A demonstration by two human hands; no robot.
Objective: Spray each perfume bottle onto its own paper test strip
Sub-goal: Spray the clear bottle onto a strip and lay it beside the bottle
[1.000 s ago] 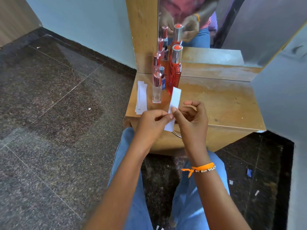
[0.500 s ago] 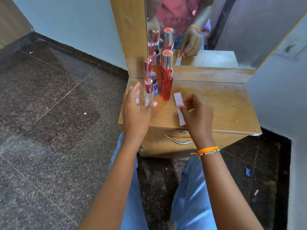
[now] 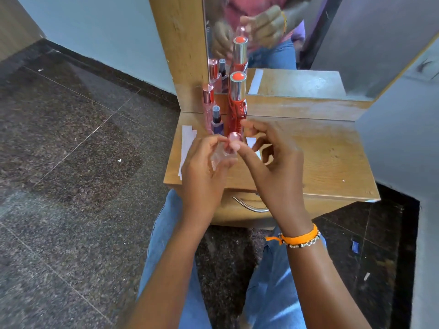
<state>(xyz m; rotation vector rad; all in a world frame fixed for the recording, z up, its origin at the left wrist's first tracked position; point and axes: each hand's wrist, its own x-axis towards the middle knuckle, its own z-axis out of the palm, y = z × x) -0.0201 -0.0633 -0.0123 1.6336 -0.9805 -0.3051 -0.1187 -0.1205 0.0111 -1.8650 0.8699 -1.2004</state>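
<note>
- Two hands at the bench (image 3: 332,162): left hand (image 3: 204,167) grips a clear perfume bottle (image 3: 223,155).
- Right hand (image 3: 275,167) fingers pinch its pink cap (image 3: 234,137).
- Step: uncapping, apparently; next, aim at the test strip (image 3: 251,142).

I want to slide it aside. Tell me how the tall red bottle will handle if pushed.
The tall red bottle looks narrow and tall with a long metal cap, so it will probably tip rather than slide. It likely knocks the small blue bottle beside it. It looks glassy, possibly fragile.

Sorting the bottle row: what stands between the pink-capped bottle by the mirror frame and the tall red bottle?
In the head view, the small blue bottle stands between the pink-capped bottle and the tall red bottle.
</note>
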